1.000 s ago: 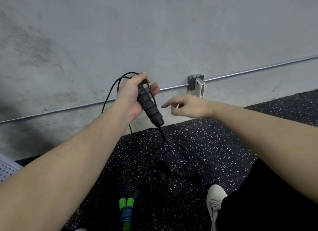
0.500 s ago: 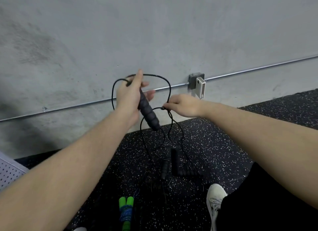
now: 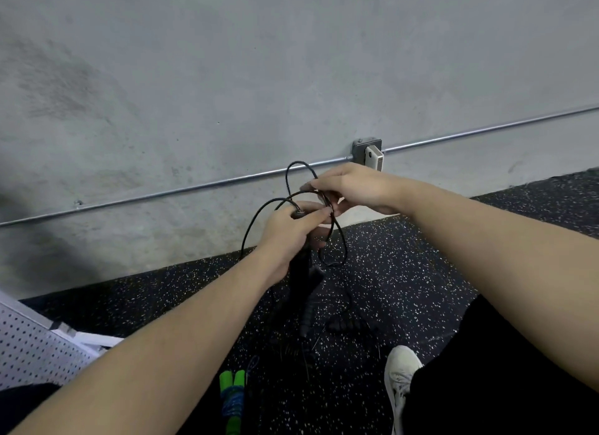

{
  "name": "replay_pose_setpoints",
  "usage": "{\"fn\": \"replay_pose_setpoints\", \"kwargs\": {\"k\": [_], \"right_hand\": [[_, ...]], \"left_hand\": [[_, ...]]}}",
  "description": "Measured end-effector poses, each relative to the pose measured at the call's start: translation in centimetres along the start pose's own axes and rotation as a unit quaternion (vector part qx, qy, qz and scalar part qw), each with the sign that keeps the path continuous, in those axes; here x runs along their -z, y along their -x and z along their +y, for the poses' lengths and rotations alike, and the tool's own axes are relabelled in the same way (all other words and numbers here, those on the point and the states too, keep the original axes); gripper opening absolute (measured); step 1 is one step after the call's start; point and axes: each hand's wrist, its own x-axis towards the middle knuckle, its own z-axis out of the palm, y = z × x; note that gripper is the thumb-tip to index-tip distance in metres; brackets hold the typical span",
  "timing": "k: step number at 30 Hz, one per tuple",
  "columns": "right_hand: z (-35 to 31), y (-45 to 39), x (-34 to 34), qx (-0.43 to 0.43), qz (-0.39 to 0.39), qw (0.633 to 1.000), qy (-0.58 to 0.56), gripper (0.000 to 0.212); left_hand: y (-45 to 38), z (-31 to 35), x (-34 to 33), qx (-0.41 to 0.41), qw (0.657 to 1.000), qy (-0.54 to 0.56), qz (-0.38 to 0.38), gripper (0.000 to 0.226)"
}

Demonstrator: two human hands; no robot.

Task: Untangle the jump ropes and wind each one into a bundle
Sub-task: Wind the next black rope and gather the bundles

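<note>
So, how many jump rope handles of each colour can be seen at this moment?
Black handles: 3 that can be made out: one in the grip of the left hand, one hanging below it, one lying on the floor; the dark tangle may hide more.
Green handles: 2
Total: 5

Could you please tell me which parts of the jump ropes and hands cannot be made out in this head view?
- Black handle: mostly covered by the left hand gripping it.
- Black cord: where the right hand pinches it, the fingers hide it.
- Second black handle and cord on the floor: dark on dark, course untraceable.
- Green-handled rope: cut off by the bottom edge.
</note>
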Motion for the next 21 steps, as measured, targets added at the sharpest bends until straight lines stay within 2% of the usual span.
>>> {"fn": "replay_pose_setpoints", "kwargs": {"k": [3,6,9,13,16,18,21], "right_hand": [[0.1,0.3,0.3,-0.011,-0.024,1.0,0.002,0.029],[0.4,0.4,0.2,-0.002,-0.011,1.0,0.026,0.027],[0.4,0.6,0.3,0.003,0.0,1.0,-0.002,0.027],[0.1,0.9,0.7,-0.036,0.007,0.998,-0.046,0.029],[0.1,1.0,1.1,-0.038,0.046,0.998,-0.026,0.028],[-0.1,1.0,1.0,-0.027,0.069,0.996,-0.055,0.028],[-0.4,1.2,0.5,-0.026,0.049,0.992,-0.115,0.027]], "left_hand": [[0.3,0.4,-0.5,-0.005,1.0,-0.019,-0.01,0.011],[0.1,0.7,-0.6,-0.011,0.998,-0.056,-0.008,0.012],[-0.1,0.7,-0.3,-0.01,1.0,-0.021,0.0,0.007],[-0.1,0.9,-0.3,-0.003,1.0,0.007,0.019,0.005],[-0.2,1.4,-0.5,-0.019,0.999,0.001,0.039,0.007],[-0.1,1.6,-1.0,-0.022,1.0,0.002,0.019,0.005],[-0.1,1.6,-1.5,-0.023,1.0,0.001,0.011,0.005]]}}
